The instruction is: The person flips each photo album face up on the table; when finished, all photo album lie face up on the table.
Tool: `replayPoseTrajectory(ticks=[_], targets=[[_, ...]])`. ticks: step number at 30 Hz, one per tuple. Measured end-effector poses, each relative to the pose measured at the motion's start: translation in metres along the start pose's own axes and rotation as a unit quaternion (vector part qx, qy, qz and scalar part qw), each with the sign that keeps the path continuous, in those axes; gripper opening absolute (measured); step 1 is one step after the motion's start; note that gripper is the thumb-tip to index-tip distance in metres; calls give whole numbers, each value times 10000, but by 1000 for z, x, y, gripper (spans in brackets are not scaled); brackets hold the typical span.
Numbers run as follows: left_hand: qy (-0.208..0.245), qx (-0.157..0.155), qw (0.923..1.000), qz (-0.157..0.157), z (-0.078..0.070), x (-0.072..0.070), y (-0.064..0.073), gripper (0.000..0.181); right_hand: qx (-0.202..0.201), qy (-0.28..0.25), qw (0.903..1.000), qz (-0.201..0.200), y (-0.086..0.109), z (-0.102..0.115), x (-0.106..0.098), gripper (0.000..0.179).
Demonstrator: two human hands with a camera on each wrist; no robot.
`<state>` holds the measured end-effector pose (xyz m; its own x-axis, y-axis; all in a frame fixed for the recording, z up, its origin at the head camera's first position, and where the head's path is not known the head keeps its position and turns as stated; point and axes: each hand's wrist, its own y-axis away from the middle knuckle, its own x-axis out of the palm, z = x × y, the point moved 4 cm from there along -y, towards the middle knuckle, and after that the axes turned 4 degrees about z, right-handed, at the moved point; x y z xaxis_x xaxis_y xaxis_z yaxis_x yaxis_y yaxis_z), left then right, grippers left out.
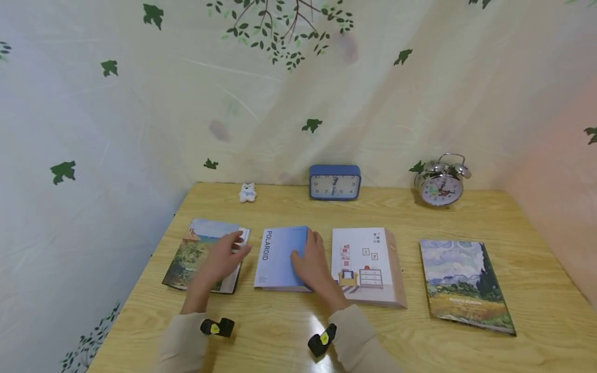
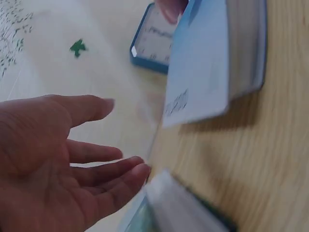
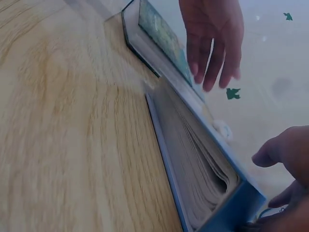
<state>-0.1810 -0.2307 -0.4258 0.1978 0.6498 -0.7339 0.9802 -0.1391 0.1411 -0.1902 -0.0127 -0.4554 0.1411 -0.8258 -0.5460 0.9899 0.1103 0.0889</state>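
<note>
A blue photo album [image 1: 280,259] marked POLAROID lies on the table, its page edges [image 3: 193,159] facing the right wrist camera. My right hand [image 1: 313,261] holds it at the spine, thumb over the front cover and fingers along the right side. My left hand [image 1: 227,259] hovers over the right part of a landscape-covered photo album [image 1: 200,256], fingers spread and holding nothing. The left wrist view shows that hand's palm [image 2: 43,164] apart from the blue album. Just right of my right hand lies a white album [image 1: 364,259] with a furniture drawing.
Farther right lies another album with a painted landscape [image 1: 462,280]. Along the back edge of the wooden table [image 1: 261,331] stand a small white bear figure [image 1: 247,192], a blue rectangular clock [image 1: 335,183] and a silver twin-bell alarm clock [image 1: 440,186]. Leaf-patterned cloth [image 1: 261,129] hangs behind.
</note>
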Motion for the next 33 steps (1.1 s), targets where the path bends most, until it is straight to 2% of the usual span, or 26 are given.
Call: replayPoseTrajectory(ticks=[2,4,6,10,14,22,26,33], targets=[[-37,-101,9992,384,-4,14,-2,61,32,30,9999,164,4,-4,-2,72],[14,-126,9983,571,-7,27,-6,58,24,153,9994,310,6,-7,-3,70],[70,-93,9986,523,-10,37,-10,52,-35,288,9987,414,8,-9,-4,67],[81,-14,9999,150,-16,50,-16,43,-143,471,9972,562,11,-11,-6,61],[-216,-107,9996,-125,-18,57,-17,53,-108,465,9956,809,14,-13,-9,59],[-453,-275,9986,-71,-22,59,-15,62,-275,561,9931,988,16,-14,-21,55],[-273,-271,9992,82,-27,62,-14,66,-226,253,9945,986,16,-12,-28,54],[273,94,9983,505,-40,66,-11,79,-317,-125,9955,883,17,-8,-37,53]])
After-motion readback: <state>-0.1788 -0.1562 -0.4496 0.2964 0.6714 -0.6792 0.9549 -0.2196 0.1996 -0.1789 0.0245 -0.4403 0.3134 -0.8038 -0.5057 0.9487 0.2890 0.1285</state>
